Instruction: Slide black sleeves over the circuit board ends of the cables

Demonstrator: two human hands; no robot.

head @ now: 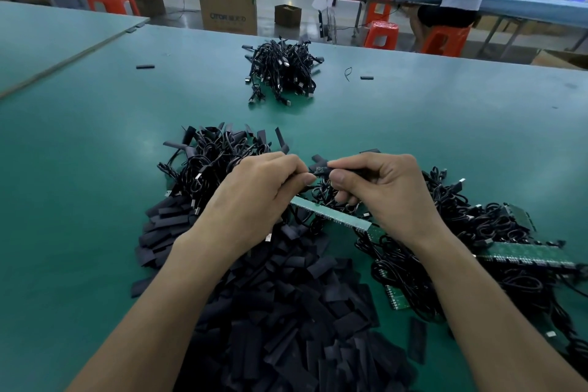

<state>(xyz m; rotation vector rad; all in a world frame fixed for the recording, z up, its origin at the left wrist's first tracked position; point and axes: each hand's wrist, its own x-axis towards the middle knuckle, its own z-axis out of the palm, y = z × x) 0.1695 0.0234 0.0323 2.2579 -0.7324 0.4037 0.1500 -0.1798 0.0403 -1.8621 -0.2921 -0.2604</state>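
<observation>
While my left grip (254,197) and right grip (385,191) both pinch one cable's circuit board end (320,169) just beyond the heap of limp black sleeves (286,302), I judge it light, thin and fragile, best held by its edges, never tugged by the wire.

Pinching, left hand (254,197) and right hand (391,194) nearly touch.

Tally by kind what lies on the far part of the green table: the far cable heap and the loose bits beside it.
Cable heap: 1
Lone black sleeves: 2
Loose wire loop: 1
Total: 4
</observation>
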